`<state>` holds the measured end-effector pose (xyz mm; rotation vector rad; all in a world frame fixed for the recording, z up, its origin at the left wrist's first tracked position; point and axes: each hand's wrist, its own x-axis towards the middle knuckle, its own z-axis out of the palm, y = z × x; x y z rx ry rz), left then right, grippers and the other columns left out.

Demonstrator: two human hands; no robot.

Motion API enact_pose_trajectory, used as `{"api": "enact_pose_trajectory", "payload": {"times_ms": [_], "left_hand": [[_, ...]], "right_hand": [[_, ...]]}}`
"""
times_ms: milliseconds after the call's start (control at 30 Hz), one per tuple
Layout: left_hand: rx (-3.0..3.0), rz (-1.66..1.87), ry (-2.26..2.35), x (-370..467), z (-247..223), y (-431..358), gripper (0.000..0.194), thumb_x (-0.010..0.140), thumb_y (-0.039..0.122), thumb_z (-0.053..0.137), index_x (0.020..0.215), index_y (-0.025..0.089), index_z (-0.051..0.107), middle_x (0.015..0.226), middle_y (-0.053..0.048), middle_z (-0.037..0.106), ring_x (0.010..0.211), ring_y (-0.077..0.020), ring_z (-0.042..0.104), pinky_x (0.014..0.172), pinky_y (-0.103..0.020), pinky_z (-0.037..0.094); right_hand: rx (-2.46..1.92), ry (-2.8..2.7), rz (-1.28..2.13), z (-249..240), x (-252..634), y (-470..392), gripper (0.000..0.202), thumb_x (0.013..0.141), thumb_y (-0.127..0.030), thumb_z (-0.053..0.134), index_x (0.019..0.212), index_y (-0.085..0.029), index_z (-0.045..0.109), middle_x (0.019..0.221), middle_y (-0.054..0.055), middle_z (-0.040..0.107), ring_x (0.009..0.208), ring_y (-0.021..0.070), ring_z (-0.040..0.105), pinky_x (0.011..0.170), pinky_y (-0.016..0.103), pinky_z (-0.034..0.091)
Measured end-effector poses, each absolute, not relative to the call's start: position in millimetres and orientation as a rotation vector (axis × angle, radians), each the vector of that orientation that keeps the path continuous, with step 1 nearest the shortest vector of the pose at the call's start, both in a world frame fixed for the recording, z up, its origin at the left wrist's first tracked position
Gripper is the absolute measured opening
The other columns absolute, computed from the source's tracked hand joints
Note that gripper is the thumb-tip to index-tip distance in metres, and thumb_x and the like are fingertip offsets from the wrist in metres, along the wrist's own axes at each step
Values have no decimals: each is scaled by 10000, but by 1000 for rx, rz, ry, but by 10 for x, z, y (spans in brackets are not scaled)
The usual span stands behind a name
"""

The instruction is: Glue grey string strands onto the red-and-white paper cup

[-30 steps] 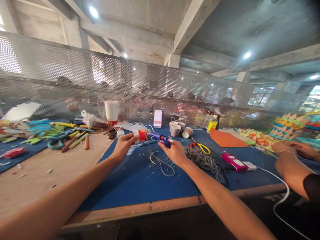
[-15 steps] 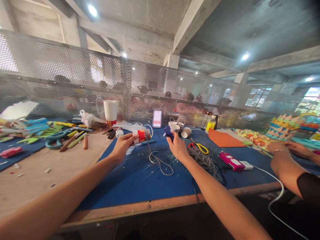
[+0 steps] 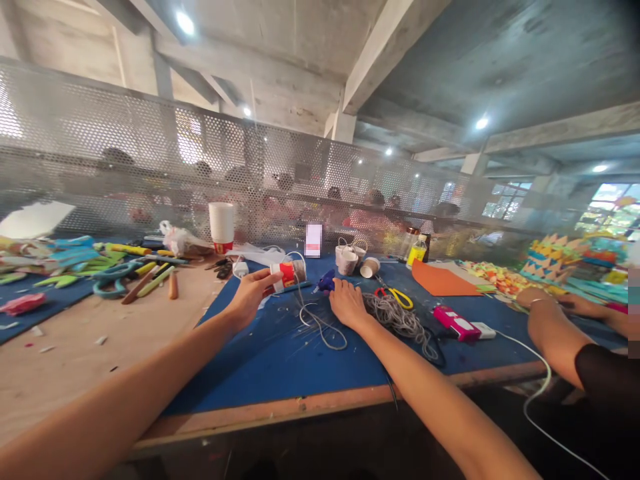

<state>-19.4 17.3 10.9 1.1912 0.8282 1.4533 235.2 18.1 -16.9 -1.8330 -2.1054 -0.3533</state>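
My left hand (image 3: pixel 251 293) is closed round a red-and-white paper cup (image 3: pixel 287 275), which lies on its side in my grip. Grey cord (image 3: pixel 300 268) is wound about the cup's far end, and its loose tail (image 3: pixel 325 333) loops down onto the blue mat. In my right hand (image 3: pixel 349 303) is a blue glue gun (image 3: pixel 326 281), low over the mat with its nozzle towards the cup; the fingers partly hide its handle. Just behind it stand small cord-wrapped cups (image 3: pixel 346 259). A tangled heap of grey cord (image 3: pixel 400 319) lies beside my right wrist.
Yellow-handled scissors (image 3: pixel 400 297) lie by the cord heap. Further right are a pink box (image 3: pixel 456 324) with a white plug, an orange sheet (image 3: pixel 443 279) and a co-worker's arm (image 3: pixel 555 330). Stacked cups (image 3: pixel 221 227) and tools (image 3: pixel 147 280) are at left.
My right hand has lowered the glue gun towards the mat and moved slightly left. The cup in my left hand has shifted a little right.
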Motion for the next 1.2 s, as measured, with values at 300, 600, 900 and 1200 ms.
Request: {"api": "enact_pose_trajectory", "payload": {"times_ms": [300, 600, 900, 1200], "left_hand": [[1223, 1454, 810, -195, 108, 151, 421, 617, 450, 942, 905, 156, 850, 896, -102, 824, 809, -235, 722, 795, -337, 542], [1193, 1488, 834, -177, 156, 119, 398, 606, 437, 947, 871, 157, 848, 848, -92, 822, 785, -238, 722, 733, -327, 544], [1165, 1563, 868, -151, 202, 84, 394, 546, 444, 956, 788, 160, 832, 794, -78, 810, 739, -227, 705, 748, -335, 532], [1307, 1485, 922, -144, 165, 77, 460, 637, 518, 919, 942, 178, 863, 888, -88, 832, 791, -250, 710, 772, -345, 515]], "right_hand": [[-1832, -2173, -349, -149, 2345, 366, 390, 1063, -230, 442, 1423, -106, 524, 1351, 205, 664, 1245, 313, 613, 1017, 431, 432], [-1654, -2147, -306, 56, 2316, 395, 286, 1074, -256, 434, 1256, -172, 638, 1332, 181, 674, 1310, 309, 585, 1091, 483, 405], [-1074, -1637, 1249, 112, 1826, 143, 182, 835, -122, 649, 988, -217, 622, 945, 19, 812, 974, 193, 766, 961, 331, 542], [-985, -1703, 818, 155, 1850, -18, 136, 956, -346, 635, 937, -213, 617, 691, -39, 662, 532, 128, 636, 584, 248, 503]]}}
